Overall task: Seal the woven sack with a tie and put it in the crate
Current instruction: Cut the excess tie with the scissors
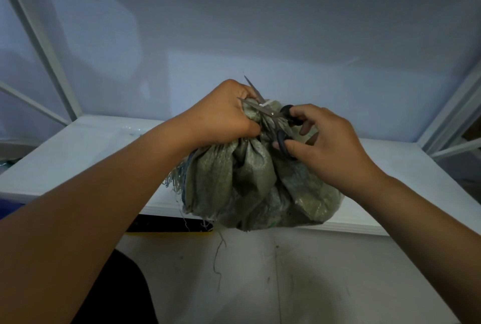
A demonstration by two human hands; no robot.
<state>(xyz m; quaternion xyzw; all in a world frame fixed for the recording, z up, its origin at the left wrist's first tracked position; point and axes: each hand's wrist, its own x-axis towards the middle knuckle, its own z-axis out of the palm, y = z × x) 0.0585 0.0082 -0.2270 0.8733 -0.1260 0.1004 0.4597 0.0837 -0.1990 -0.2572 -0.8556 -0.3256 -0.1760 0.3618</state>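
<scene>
Closest to the lens is the left forearm (pixel 91 206), which fills the whole bottom-left corner. The right forearm (pixel 429 219) comes in from the bottom right.

Behind everything is a big pale backdrop (pixel 260 24), with white frame bars (pixel 39 37) slanting down on both sides. Below that is a white table (pixel 86 151), and a scuffed light floor (pixel 260 271) shows in front of it.

The woven sack (pixel 250 180) is grey-green and sits right at the near edge of the table, bulging a bit over the front lip. Its top is bunched into a neck.

The left hand (pixel 223 112) has its fingers clamped tight round that gathered neck, knuckles up. The right hand (pixel 330 138) is just beside it on the other side of the neck, working a pair of scissors (pixel 276 120). The thumb and fingers are hooked into the black handle loops, and the rest of the fingers are loosely curled.

The blades are spread in a V and point away toward the left hand, right over the neck of the sack. A white tie (pixel 268 105) is wrapped at the neck, and the bit you can see lies right against the blades near the pivot. I can't tell whether it's actually between the cutting edges.

Frayed threads (pixel 174 180) hang off the sack's left side, and a few long strands dangle toward the floor.
</scene>
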